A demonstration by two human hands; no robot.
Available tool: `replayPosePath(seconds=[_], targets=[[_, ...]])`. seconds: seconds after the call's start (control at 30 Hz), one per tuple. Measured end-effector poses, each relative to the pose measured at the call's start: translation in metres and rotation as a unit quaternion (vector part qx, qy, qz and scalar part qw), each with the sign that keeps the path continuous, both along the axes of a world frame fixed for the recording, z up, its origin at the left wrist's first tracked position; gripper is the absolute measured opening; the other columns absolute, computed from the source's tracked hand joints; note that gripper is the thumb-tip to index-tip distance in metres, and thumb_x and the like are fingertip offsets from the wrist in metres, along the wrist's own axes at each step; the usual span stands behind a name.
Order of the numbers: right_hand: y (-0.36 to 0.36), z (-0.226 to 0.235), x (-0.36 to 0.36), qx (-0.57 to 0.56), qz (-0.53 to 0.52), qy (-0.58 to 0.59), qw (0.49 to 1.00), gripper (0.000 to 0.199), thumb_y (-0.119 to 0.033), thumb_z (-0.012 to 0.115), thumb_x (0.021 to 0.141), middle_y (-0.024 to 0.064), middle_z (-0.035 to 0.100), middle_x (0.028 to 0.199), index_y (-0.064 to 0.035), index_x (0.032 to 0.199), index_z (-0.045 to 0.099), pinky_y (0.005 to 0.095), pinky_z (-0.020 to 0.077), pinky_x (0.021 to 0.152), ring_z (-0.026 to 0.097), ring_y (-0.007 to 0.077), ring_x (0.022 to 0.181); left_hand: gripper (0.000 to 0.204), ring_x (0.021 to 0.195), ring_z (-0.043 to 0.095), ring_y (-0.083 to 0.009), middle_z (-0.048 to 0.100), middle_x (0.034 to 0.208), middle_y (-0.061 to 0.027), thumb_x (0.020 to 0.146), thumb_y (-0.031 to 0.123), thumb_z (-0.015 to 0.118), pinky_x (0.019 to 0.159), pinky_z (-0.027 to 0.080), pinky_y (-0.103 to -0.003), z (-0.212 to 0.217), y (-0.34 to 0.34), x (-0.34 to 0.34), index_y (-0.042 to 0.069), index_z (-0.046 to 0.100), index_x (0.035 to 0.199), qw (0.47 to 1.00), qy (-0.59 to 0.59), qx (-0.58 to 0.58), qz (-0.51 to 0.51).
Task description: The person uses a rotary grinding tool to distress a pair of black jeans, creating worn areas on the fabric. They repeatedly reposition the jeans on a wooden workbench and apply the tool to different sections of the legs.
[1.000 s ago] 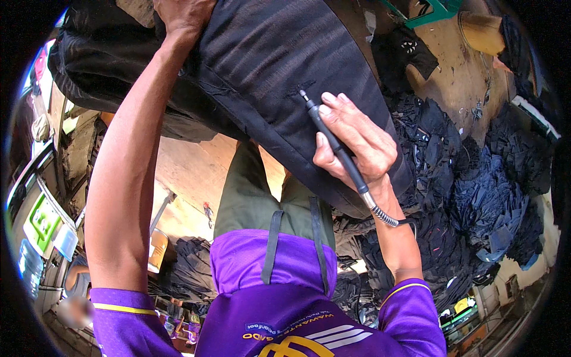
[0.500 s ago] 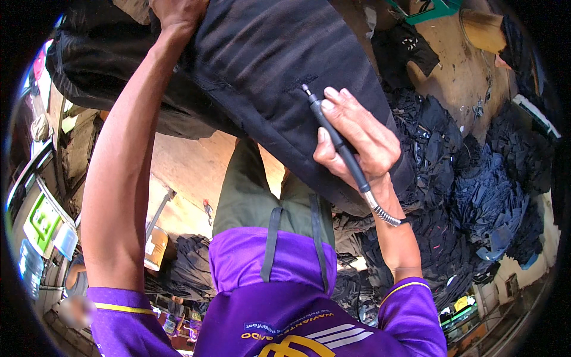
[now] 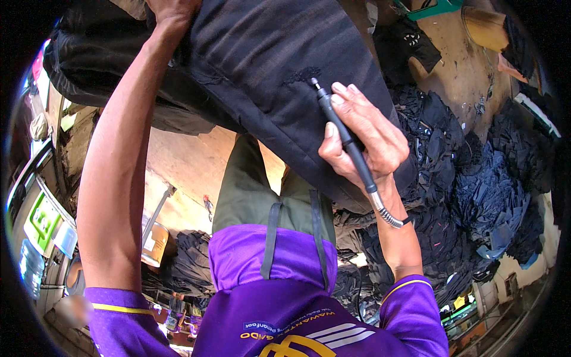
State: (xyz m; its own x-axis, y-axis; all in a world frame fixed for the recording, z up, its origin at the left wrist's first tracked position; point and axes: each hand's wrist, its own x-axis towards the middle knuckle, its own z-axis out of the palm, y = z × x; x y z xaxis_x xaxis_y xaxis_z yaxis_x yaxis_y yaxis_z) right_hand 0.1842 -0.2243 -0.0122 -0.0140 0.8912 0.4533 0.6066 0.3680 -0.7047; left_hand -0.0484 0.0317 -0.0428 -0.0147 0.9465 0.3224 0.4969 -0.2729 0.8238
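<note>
Wears one purple shirt (image 3: 229,309) with upside-down yellow and white lettering — grips one black pen-shaped tool (image 3: 347,140) between right thumb and right fingers (image 3: 360,113), its metal tip out beyond them at one rough patch (image 3: 300,75) on the dark cloth (image 3: 262,53). Reaches the left hand (image 3: 172,9) to the cloth's far part — cannot tell whether gripping, being cut off above.

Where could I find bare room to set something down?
Bare floor shows between the left forearm and the trousers, below the black garment. Another patch, dotted with scraps, lies upper right, beside the printed black cloth. Right of the garment, heaps of dark cloth crowd the floor.
</note>
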Motion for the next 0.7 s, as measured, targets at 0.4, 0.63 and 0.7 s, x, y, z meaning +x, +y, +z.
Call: replayPosePath(seconds=[0.4,0.63,0.7], targets=[[-0.017,0.001,0.007,-0.035,-0.022,0.017,0.999,0.035,0.0,0.077,0.069,0.0231,0.083,0.101,0.0062,0.103,0.081,0.0482,0.0671,0.1,0.084,0.0377,0.103,0.025,0.088,0.073,-0.0143,0.08,0.093,-0.0054,0.089,0.022,0.094,0.083,0.057,-0.031,-0.006,0.003,0.0,0.005,0.08,0.1,1.0,-0.015,-0.007,0.002],[-0.028,0.012,0.008,-0.04,-0.038,0.03,0.998,0.034,0.001,0.076,0.075,0.025,0.083,0.105,0.0076,0.108,0.08,0.048,0.0665,0.101,0.083,0.0401,0.108,0.028,0.085,0.073,-0.0171,0.078,0.091,-0.0072,0.089,0.021,0.095,0.08,0.059,-0.034,0.006,0.001,-0.001,0.003,0.078,0.103,0.999,0.045,0.017,0.02],[-0.019,0.016,0.002,-0.01,-0.042,0.057,0.997,0.032,0.0,0.076,0.077,0.0239,0.083,0.104,0.0069,0.108,0.081,0.048,0.0664,0.102,0.083,0.0393,0.108,0.03,0.087,0.076,-0.02,0.079,0.091,-0.0097,0.088,0.023,0.095,0.082,0.06,-0.035,0.013,-0.001,-0.001,0.003,0.078,0.102,0.999,0.032,0.038,0.014]])
